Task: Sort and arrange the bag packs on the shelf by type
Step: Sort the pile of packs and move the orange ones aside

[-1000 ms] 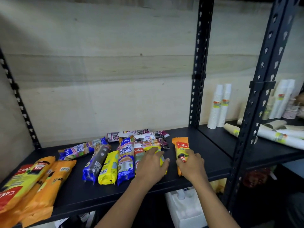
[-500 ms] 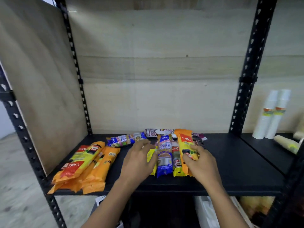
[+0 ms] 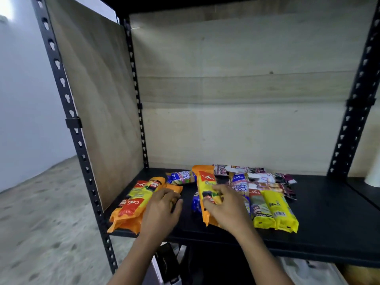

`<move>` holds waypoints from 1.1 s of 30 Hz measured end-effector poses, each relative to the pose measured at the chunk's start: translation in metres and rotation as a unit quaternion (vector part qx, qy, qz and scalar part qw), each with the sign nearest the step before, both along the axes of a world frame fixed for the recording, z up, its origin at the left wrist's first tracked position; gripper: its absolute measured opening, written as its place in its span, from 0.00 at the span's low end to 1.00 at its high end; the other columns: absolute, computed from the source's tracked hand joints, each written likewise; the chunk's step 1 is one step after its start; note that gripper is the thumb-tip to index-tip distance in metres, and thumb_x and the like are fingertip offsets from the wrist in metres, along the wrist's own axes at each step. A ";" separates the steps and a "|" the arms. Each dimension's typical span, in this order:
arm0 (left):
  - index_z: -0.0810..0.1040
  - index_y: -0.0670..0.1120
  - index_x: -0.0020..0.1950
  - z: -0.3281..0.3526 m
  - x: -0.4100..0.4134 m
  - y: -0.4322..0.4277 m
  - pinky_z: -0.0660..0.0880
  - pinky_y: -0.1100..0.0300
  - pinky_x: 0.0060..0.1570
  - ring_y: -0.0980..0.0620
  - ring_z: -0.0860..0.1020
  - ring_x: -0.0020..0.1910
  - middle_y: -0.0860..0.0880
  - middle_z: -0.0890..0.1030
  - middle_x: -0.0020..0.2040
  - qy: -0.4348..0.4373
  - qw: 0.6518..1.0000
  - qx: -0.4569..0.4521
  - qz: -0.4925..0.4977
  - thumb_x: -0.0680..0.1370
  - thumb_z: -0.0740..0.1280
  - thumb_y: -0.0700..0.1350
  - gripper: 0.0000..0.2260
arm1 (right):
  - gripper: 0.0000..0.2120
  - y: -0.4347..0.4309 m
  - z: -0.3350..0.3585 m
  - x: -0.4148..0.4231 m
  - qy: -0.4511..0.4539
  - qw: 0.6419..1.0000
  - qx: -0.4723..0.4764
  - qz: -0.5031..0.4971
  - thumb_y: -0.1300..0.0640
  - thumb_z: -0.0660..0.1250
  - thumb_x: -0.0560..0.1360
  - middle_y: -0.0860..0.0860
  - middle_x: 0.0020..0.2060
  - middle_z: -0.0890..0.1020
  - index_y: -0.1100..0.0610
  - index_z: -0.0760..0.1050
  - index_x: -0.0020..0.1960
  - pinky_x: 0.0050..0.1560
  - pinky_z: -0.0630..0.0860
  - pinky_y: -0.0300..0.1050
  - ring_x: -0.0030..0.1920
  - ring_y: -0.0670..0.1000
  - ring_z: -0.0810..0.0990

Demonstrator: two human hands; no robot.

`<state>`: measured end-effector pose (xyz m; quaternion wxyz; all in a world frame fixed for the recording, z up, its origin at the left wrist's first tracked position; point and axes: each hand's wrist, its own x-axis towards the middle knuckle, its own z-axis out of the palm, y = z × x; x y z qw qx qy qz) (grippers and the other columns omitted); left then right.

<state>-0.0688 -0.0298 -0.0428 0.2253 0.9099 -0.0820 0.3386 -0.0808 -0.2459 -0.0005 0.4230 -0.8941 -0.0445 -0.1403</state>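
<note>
My right hand (image 3: 225, 208) grips an orange Casa bag pack (image 3: 205, 184), held lengthwise just above the black shelf (image 3: 329, 229). My left hand (image 3: 162, 212) rests with curled fingers on the right edge of a pile of orange packs (image 3: 135, 202) at the shelf's left end. A blue pack (image 3: 181, 177) lies behind the hands. To the right lie a blue Singlet Handle pack (image 3: 238, 185) and two yellow packs (image 3: 275, 210). Several white and maroon packs (image 3: 263, 179) lie at the back.
Black perforated uprights (image 3: 70, 124) frame the shelf, with plywood panels (image 3: 226, 95) at the back and left side. The right half of the shelf is bare. White items and a dark object sit below the shelf (image 3: 166, 262). The concrete floor (image 3: 41, 223) lies to the left.
My right hand has carried the orange pack leftward out of the mixed group. My left hand has moved left onto the orange pile. The view has swung left.
</note>
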 end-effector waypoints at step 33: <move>0.84 0.54 0.58 -0.007 -0.019 0.082 0.74 0.54 0.56 0.55 0.76 0.59 0.56 0.80 0.59 0.067 0.977 -0.194 0.057 0.78 0.63 0.63 0.18 | 0.31 0.133 -0.022 0.026 0.019 0.991 -0.016 0.135 0.39 0.68 0.75 0.48 0.67 0.66 0.55 0.71 0.72 0.57 0.70 0.38 0.65 0.47 0.70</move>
